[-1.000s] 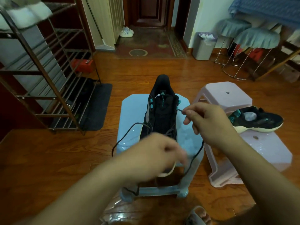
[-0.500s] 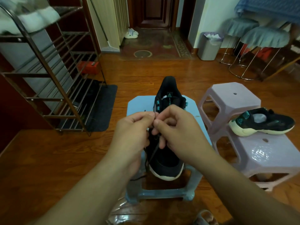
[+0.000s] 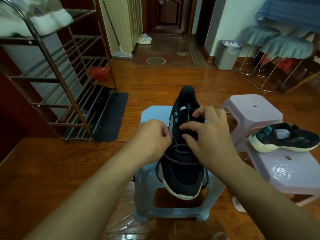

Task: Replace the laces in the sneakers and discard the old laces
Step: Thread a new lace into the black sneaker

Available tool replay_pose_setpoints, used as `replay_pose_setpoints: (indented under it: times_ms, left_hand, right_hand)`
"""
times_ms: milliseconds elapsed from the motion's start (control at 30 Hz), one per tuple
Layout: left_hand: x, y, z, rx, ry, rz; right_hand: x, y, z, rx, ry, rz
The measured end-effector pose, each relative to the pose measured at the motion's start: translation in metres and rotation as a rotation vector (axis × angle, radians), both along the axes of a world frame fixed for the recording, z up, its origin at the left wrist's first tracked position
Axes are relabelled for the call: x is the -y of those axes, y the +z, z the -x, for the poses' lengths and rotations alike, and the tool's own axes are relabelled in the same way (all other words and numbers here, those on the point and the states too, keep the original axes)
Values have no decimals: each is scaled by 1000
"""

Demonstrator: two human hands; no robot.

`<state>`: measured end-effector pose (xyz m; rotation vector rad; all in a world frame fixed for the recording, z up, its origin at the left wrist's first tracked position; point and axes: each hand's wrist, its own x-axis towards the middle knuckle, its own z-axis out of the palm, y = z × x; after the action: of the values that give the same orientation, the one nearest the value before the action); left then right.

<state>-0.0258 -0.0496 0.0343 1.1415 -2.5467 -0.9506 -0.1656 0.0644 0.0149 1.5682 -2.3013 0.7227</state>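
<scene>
Black sneaker (image 3: 181,163) sits on blue stool (image 3: 154,115). Left hand (image 3: 152,137) grip pinches dark lace (image 3: 174,149); right hand (image 3: 207,135) fingers curl over tongue, hold unclear. Second sneaker (image 3: 284,137) on purple stool (image 3: 294,174).

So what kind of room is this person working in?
Most likely the entry area of a home. A metal shoe rack stands on the wooden floor, a pair of white slippers sits by a wooden door, and there is a small waste bin beside cloth-covered stools.
</scene>
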Motion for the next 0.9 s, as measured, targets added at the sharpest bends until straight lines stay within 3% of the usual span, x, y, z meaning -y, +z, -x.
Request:
replay_pose_setpoints:
  times_ms: [433, 500, 600, 667, 900]
  left_hand:
    - [1, -1, 16, -2, 4, 107]
    - [6, -7, 13, -84, -1, 14]
    - [12, -16, 7, -283, 49, -362]
    - [14, -22, 3, -337, 58, -484]
    - [20, -25, -2, -333, -53, -416]
  right_hand:
    - [2, -1, -4, 126, -11, -47]
    - [2, 0, -6, 183, -29, -45]
    - [4, 0, -8, 209, -50, -64]
    - [6, 0, -9, 215, -57, -69]
    - [14, -2, -12, 247, -54, -14]
